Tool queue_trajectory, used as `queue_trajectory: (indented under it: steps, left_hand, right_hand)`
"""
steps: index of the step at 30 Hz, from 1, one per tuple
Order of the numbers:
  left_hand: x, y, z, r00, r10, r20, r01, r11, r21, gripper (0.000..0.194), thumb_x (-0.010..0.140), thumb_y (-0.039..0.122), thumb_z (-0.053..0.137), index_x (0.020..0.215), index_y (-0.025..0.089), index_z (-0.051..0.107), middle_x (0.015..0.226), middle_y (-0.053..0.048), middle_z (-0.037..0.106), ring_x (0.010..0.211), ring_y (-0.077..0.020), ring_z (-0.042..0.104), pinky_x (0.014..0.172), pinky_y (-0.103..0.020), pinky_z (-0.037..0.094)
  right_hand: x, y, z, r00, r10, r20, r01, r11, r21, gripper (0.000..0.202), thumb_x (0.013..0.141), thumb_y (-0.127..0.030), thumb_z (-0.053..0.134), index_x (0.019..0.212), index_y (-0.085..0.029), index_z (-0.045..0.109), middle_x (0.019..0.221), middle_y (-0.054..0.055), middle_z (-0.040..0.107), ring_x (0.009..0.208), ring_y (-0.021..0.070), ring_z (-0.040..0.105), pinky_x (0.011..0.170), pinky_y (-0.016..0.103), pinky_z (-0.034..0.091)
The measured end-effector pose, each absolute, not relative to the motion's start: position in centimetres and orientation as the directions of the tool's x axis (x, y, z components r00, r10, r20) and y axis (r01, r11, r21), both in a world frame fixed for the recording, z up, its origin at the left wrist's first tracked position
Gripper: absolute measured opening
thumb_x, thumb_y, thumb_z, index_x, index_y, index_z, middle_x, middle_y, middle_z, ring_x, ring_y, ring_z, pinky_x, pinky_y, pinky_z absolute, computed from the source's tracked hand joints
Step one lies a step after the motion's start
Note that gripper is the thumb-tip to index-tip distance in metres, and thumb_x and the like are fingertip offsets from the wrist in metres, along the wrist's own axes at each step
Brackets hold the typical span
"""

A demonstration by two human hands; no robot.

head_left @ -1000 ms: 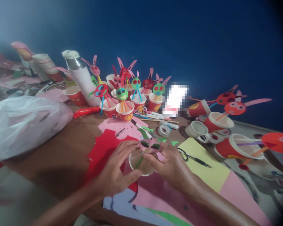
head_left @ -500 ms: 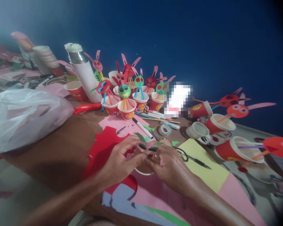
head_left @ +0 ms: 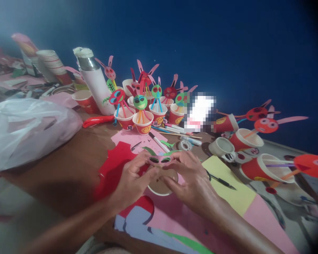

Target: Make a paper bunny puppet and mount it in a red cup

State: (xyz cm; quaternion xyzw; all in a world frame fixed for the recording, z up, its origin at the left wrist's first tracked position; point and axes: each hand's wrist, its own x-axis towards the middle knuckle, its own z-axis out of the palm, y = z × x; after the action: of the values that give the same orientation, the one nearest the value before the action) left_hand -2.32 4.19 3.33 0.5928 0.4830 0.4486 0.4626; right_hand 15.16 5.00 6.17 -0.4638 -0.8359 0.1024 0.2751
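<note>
A small pink paper face point(head_left: 160, 159) with dark oval eyes and green paper ears is held up between my two hands. My left hand point(head_left: 135, 176) pinches its left side, thumb in front and fingers behind. At the right side, the fingers of my right hand point(head_left: 192, 174) touch the face's edge, with the thumb lower down over the cup. Directly below the face stands a paper cup point(head_left: 159, 193) with a pale rim, partly hidden by both hands. Pink paper point(head_left: 175, 215) lies under it.
Several red paper cups point(head_left: 143, 127) with paper animal faces on straws stand behind. A white flask point(head_left: 94, 81), a plastic bag point(head_left: 31, 130) and red-handled scissors point(head_left: 99, 121) are leftward. A mug point(head_left: 221, 148), a tape roll point(head_left: 185, 145) and a black pen point(head_left: 222, 181) lie rightward.
The paper face has tilted up toward me and shifted slightly left, so its eyes show more fully. My right hand's thumb has moved away from the left thumb.
</note>
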Motion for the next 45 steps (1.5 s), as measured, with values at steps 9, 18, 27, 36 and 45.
queue_trajectory:
  steps: [9, 18, 27, 36, 45]
  left_hand:
    - [-1.8, 3.7, 2.9, 0.073, 0.997, -0.006, 0.023, 0.005, 1.000, 0.016, 0.079, 0.032, 0.060, 0.084, 0.018, 0.067, 0.094, -0.005, 0.066, 0.086, -0.0196, 0.062, 0.073, -0.028, 0.051]
    - [-1.5, 3.7, 2.5, 0.101, 0.993, -0.066, -0.071, 0.073, 0.995, 0.019, 0.078, 0.030, 0.062, 0.089, 0.016, 0.064, 0.092, -0.006, 0.067, 0.086, -0.0200, 0.062, 0.071, -0.026, 0.050]
    - [-1.6, 4.3, 3.5, 0.158, 0.982, 0.107, 0.263, -0.146, 0.954, 0.009, 0.073, 0.017, 0.064, 0.081, 0.016, 0.068, 0.082, -0.002, 0.067, 0.077, -0.0160, 0.062, 0.069, -0.022, 0.049]
    - [-1.3, 4.0, 3.0, 0.120, 0.987, 0.104, 0.166, -0.123, 0.978, 0.008, 0.072, 0.022, 0.064, 0.073, 0.015, 0.067, 0.076, -0.002, 0.066, 0.073, -0.0155, 0.063, 0.062, -0.021, 0.051]
    - [-1.2, 3.9, 3.1, 0.067, 0.988, 0.136, 0.200, -0.147, 0.969, 0.007, 0.072, 0.021, 0.064, 0.076, 0.016, 0.068, 0.078, -0.002, 0.067, 0.072, -0.0154, 0.064, 0.061, -0.020, 0.053]
  right_hand:
    - [14.7, 4.7, 6.7, -0.436, 0.893, 0.111, 0.748, 0.429, -0.506, 0.002, 0.072, -0.024, 0.067, 0.073, -0.024, 0.067, 0.088, 0.002, 0.058, 0.080, 0.0176, 0.055, 0.063, 0.026, 0.041]
    - [14.8, 5.1, 6.6, -0.482, 0.875, 0.041, 0.752, 0.438, -0.493, 0.012, 0.076, -0.016, 0.059, 0.066, -0.019, 0.063, 0.075, 0.000, 0.054, 0.070, 0.0127, 0.051, 0.057, 0.022, 0.032]
    - [14.7, 5.0, 6.3, -0.520, 0.844, 0.133, 0.716, 0.515, -0.472, 0.018, 0.073, -0.009, 0.053, 0.057, -0.016, 0.048, 0.067, 0.000, 0.052, 0.067, 0.0124, 0.049, 0.061, 0.023, 0.034]
    - [15.1, 4.9, 6.6, -0.571, 0.819, 0.050, 0.761, 0.551, -0.342, 0.010, 0.077, -0.016, 0.055, 0.068, -0.019, 0.059, 0.071, 0.001, 0.058, 0.068, 0.0136, 0.053, 0.056, 0.023, 0.030]
    - [15.6, 4.8, 6.6, -0.558, 0.829, 0.042, 0.755, 0.528, -0.388, 0.008, 0.079, -0.013, 0.057, 0.073, -0.017, 0.059, 0.074, 0.000, 0.060, 0.065, 0.0120, 0.057, 0.055, 0.021, 0.032]
